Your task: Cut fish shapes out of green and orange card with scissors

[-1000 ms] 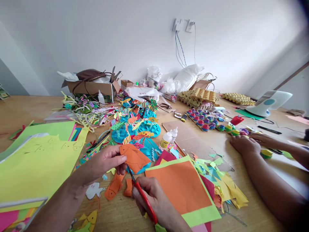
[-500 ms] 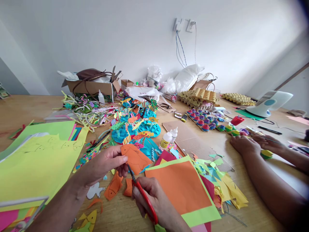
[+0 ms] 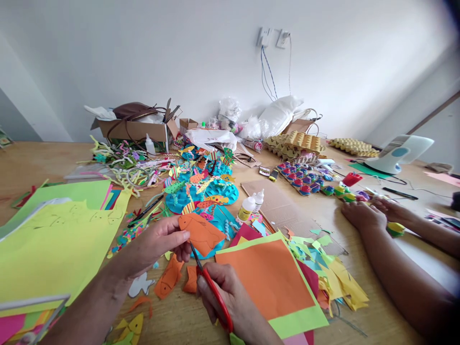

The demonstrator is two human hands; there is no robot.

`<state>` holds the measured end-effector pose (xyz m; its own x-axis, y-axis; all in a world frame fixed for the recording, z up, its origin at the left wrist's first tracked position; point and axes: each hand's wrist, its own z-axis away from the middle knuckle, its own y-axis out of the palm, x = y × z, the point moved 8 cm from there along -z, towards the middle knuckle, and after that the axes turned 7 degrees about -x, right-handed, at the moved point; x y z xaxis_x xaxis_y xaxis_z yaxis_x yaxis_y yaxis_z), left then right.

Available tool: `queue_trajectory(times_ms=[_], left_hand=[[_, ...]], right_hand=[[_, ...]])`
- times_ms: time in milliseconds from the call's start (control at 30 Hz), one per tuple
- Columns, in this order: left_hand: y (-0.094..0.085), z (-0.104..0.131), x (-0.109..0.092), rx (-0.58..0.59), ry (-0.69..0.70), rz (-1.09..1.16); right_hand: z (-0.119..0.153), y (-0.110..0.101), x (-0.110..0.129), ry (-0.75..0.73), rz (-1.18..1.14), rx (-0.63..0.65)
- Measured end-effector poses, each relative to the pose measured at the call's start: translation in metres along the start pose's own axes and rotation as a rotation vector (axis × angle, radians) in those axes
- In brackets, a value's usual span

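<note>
Between its thumb and fingers, my left hand [image 3: 170,238] pinches an orange paper piece [image 3: 201,233] with a fish outline drawn on it. My right hand [image 3: 224,290] is closed round red-handled scissors [image 3: 220,299], whose dark blades touch the paper's lower edge near my left fingertips. Below my left hand lie an orange paper fish [image 3: 168,279] and a white fish shape [image 3: 141,284]. Orange sheets [image 3: 268,278] on green paper are beside my right hand. Blue decorated pieces with colourful fish [image 3: 201,191] stand just beyond the held paper.
Yellow paper [image 3: 57,249] covers the left side. Glue bottles [image 3: 246,209] stand mid-table, with paper scraps [image 3: 338,278] to the right. Another person's hands [image 3: 364,215] work by painted egg-carton pieces [image 3: 302,179]. A cardboard box [image 3: 132,132] and egg trays [image 3: 294,143] are at the back.
The far right part of the orange paper has tilted slightly, and its outline looks a little different. Both my hands stay nearly in place, the scissors still at the paper.
</note>
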<state>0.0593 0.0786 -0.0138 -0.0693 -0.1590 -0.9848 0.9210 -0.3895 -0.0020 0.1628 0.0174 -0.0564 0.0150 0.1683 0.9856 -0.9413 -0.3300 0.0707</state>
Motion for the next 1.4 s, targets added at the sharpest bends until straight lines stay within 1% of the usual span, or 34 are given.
queue_trajectory(times_ms=[700,967,1300,1400], left_hand=[[0.0016,-0.0007,0.0,0.001,-0.023,0.006],[0.0003,-0.0002,0.0018,0.001,-0.015,0.017],[0.0024,-0.0008,0.0013,-0.004,-0.024,0.038],[-0.0018,-0.0018,-0.002,-0.05,-0.014,0.055]], right_hand=[[-0.0025,-0.0021,-0.0029,-0.034,0.015,-0.029],[-0.0029,-0.0023,-0.0014,-0.043,-0.004,-0.037],[-0.0006,-0.0025,0.0007,-0.075,0.034,-0.034],[-0.0012,-0.0035,0.0,-0.081,0.079,-0.036]])
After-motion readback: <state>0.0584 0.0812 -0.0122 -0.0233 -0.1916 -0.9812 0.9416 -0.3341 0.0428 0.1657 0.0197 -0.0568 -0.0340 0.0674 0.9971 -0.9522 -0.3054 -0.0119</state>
